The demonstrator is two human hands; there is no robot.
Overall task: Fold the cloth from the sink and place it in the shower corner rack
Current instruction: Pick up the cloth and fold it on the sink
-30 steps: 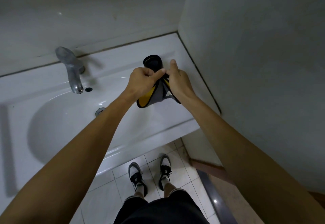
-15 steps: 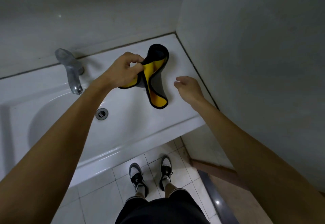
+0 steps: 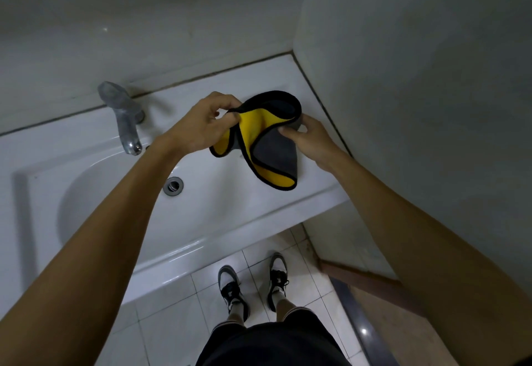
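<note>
A small cloth [image 3: 275, 152], yellow on one side and grey on the other with a black edge, hangs loosely curled above the right part of the white sink [image 3: 95, 253]. My left hand [image 3: 201, 124] pinches its upper left edge. My right hand [image 3: 312, 141] grips its right side, thumb on the grey face. The cloth's lower corner dangles over the sink's right ledge. The shower corner rack is out of view.
A chrome tap [image 3: 123, 118] stands at the back left of the basin and the drain [image 3: 173, 186] lies in the bowl. A wall [image 3: 417, 92] rises close on the right. Below, my shoes [image 3: 253, 285] stand on pale floor tiles beside a dark threshold [image 3: 359, 328].
One second ago both hands pinched the cloth together. My right hand then let go while my left swung the cloth open. Now my right hand has taken hold of the cloth's right side again.
</note>
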